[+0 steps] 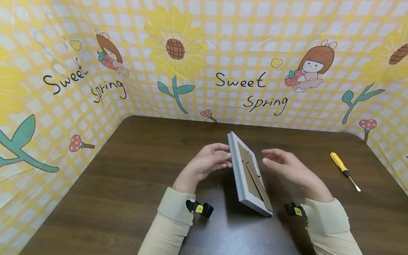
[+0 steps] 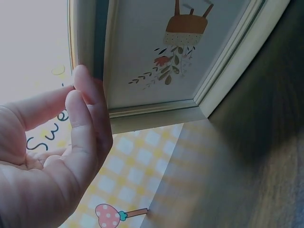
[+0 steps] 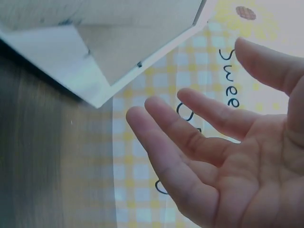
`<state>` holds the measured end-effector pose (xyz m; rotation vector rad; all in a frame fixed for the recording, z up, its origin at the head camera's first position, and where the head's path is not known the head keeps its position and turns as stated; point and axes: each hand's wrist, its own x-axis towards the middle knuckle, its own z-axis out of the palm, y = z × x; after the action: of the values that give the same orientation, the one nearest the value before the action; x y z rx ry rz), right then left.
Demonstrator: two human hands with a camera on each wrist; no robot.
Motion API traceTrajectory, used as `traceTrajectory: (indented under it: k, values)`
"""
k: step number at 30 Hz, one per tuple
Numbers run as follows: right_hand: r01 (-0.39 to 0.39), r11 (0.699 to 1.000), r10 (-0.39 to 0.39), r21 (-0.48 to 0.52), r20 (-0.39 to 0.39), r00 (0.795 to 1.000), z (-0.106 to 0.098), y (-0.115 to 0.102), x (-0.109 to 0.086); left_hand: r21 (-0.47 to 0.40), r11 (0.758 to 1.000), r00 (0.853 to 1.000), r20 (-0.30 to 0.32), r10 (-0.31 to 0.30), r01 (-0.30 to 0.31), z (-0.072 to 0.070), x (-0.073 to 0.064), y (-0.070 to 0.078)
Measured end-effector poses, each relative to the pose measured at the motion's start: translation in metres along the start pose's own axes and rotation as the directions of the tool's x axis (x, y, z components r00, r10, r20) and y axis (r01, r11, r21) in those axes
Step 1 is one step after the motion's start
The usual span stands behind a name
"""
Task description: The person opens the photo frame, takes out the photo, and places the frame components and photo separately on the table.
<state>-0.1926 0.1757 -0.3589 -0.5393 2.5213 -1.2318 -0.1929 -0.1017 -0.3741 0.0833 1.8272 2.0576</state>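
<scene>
A photo frame (image 1: 239,170) with a pale border stands on the table, its brown backing (image 1: 251,170) and easel leg (image 1: 259,186) facing right. In the left wrist view its front shows a picture (image 2: 175,52) of a plant with a red flower. My left hand (image 1: 207,161) is beside the front face, fingers loosely bent and fingertips right at the frame's edge. On the back side, my right hand (image 1: 288,168) hovers apart from the frame, its fingers spread and slightly bent, with nothing in them; the right wrist view shows its bare palm (image 3: 256,161).
A screwdriver (image 1: 345,171) with a yellow handle lies on the dark wooden table (image 1: 127,184) at the right. Behind and to the left, a yellow checked cloth (image 1: 229,39) with flowers and lettering hangs along the table's edges.
</scene>
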Motion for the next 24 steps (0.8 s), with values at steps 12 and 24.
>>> traceTrajectory:
  k: [12, 24]
  values:
    - [-0.003, 0.993, -0.015, 0.120, 0.152, 0.988, 0.013, -0.022, -0.004, -0.005, 1.000, 1.000, -0.009, 0.019, -0.019, 0.003, -0.002, 0.002]
    - [-0.042, 0.986, 0.002, 0.160, 0.246, 0.969, 0.026, -0.036, -0.009, -0.012, 1.000, 1.000, 0.017, 0.025, -0.025, 0.005, -0.003, 0.005]
